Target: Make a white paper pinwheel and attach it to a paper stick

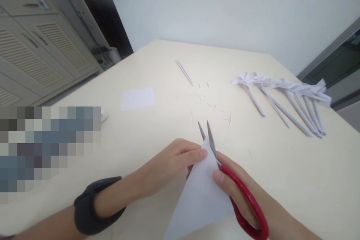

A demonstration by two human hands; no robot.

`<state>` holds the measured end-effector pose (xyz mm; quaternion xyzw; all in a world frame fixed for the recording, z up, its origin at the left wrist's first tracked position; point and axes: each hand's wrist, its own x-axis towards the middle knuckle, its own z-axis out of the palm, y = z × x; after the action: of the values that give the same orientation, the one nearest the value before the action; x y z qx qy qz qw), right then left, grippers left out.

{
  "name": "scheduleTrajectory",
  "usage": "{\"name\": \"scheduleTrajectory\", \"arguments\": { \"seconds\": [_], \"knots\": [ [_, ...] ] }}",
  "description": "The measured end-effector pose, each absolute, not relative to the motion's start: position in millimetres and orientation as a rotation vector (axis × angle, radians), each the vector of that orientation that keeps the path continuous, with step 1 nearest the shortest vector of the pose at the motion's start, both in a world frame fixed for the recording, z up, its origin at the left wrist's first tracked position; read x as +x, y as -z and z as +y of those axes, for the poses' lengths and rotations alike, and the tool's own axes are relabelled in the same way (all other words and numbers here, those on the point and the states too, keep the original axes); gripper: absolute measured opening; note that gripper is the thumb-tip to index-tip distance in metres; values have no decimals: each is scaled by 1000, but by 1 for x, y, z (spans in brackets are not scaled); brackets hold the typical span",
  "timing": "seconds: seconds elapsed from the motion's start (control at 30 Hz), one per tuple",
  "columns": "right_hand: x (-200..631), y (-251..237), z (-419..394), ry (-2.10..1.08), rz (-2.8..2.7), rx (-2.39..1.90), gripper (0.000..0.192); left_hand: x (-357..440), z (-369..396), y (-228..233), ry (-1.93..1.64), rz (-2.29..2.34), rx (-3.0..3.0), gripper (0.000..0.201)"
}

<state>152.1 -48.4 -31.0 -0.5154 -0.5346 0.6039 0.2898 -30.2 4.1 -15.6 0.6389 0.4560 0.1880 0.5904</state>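
Observation:
My left hand [180, 157] pinches a folded white sheet of paper [201, 195] near its narrow pointed tip, thumb on top. The paper widens toward me into a triangle. Wrapped round the red handles of a pair of scissors [247, 195] is my right hand [236, 180], its thumb lying by the paper's right edge. The metal blades point away from me and stand apart, with the paper's tip between them or just against them; I cannot tell exactly. My left wrist bears a dark band.
White paper flowers with rolled stems [281, 82] lie in a row at the right of the table [157, 127]. A small paper rectangle [137, 98] lies left of centre. Two thin paper sticks [184, 72] are farther back. Paper scraps [215, 107] are scattered beyond the scissors. A wall borders the far edge.

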Motion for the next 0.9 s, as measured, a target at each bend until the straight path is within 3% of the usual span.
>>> {"name": "scheduleTrajectory", "arguments": {
  "seconds": [0.23, 0.9],
  "knots": [
    [153, 32, -48, -1742, -1412, -1341, 25, -30, 3, 13, -427, 962, 1498, 39],
    [151, 42, -59, -1529, -1408, -1442, 21, -31, 1, 17, -470, 1064, 1557, 38]
  ]
}}
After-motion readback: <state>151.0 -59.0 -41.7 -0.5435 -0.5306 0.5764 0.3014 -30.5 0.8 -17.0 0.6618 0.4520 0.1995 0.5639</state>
